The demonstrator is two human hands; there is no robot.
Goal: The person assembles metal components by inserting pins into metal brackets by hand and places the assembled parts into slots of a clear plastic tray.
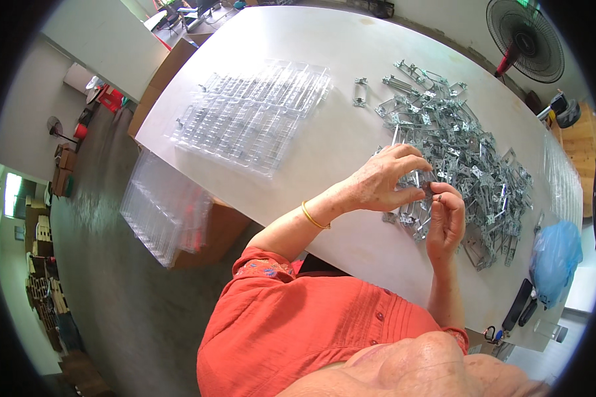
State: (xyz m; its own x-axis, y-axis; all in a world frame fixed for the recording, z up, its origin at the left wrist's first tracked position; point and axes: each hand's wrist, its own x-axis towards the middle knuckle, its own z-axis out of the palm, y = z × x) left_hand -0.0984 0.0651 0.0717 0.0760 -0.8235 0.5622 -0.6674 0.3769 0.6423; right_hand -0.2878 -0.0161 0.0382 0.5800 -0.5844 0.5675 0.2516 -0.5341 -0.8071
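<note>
My left hand, with a yellow bangle at its wrist, reaches over the near-left edge of a large heap of silvery metal brackets. Its fingers and thumb curve around what looks like one metal bracket, partly hidden against the heap. Close by on the right is my right hand, its fingertips pinched together near the left thumb. Something small and dark shows at that pinch, too small to name. A single bracket lies apart, left of the heap.
Clear plastic compartment trays lie on the white table at left. More clear trays rest on a cardboard box below the table's left edge. A blue plastic bag and black object sit at right; a fan stands behind.
</note>
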